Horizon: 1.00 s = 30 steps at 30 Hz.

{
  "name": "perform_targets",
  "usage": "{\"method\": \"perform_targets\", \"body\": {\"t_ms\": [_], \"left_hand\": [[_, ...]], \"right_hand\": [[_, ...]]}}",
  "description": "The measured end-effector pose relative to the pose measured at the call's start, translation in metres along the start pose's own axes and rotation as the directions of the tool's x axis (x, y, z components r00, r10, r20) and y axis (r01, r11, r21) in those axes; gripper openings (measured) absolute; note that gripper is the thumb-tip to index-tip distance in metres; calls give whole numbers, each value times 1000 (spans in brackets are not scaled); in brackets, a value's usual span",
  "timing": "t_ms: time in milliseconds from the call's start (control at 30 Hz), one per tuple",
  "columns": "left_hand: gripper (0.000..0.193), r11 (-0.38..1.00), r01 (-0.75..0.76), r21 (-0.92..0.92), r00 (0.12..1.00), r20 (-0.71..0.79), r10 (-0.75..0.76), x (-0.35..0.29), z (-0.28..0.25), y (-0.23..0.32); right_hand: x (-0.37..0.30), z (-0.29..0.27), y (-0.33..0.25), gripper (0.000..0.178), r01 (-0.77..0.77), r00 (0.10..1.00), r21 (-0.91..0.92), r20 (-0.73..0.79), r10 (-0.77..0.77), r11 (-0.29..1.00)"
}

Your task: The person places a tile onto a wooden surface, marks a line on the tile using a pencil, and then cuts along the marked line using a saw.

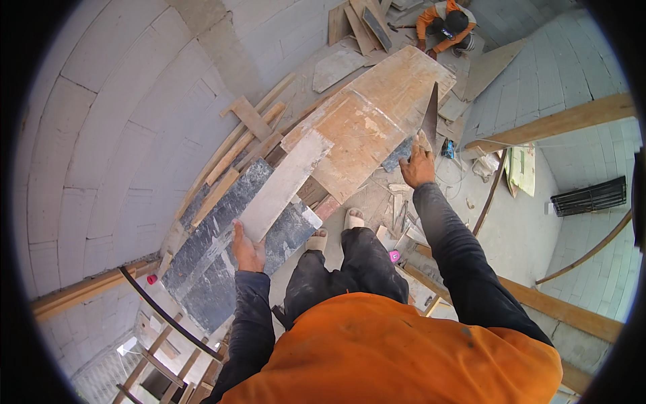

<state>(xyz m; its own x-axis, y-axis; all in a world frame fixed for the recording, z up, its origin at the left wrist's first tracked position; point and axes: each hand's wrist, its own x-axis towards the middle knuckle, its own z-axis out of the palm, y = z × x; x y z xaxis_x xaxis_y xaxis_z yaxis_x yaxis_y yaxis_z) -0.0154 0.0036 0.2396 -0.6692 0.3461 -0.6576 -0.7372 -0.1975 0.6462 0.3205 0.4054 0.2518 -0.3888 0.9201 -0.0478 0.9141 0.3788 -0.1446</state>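
My left hand [249, 252] is closed on the near end of a narrow whitish board [286, 182]. The board slants away to the right, with its far end over large brown plywood sheets [360, 138]. A handsaw [430, 116] is in my right hand [419, 167], its blade pointing away from me and apart from the board. My fingers cover most of the saw's handle. Beneath the left end of the board lies a dark, white-smeared panel [212, 273].
At the far end a co-worker [447, 28] crouches by the plywood, hands at its edge. Timber strips [245, 145] lie along the left block wall [128, 128]. Wooden beams [558, 124] cross on the right. Scraps [400, 202] and a pink object [394, 256] lie near my feet.
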Motion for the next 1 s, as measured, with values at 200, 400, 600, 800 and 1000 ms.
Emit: {"method": "perform_targets", "body": {"t_ms": [200,400,600,800,1000], "left_hand": [[41,993,38,-108,983,-174,-56,-8,19,-25],[39,967,71,-243,976,-184,-118,-32,56,-69],[36,896,109,-431,960,-187,-206,-50,69,-134],[39,849,126,-512,955,-169,-244,-58,92,-191],[40,737,164,-656,979,18,-202,-66,116,-238]], "right_hand": [[106,60,-10,93,84,962,-66,264,-64,994],[142,86,-6,86,155,923,-78,366,-116,985],[166,55,-24,74,135,854,-253,519,17,958],[176,38,-43,68,184,888,125,405,-219,975],[129,99,-201,69,-361,686,684,655,-315,634]]}}
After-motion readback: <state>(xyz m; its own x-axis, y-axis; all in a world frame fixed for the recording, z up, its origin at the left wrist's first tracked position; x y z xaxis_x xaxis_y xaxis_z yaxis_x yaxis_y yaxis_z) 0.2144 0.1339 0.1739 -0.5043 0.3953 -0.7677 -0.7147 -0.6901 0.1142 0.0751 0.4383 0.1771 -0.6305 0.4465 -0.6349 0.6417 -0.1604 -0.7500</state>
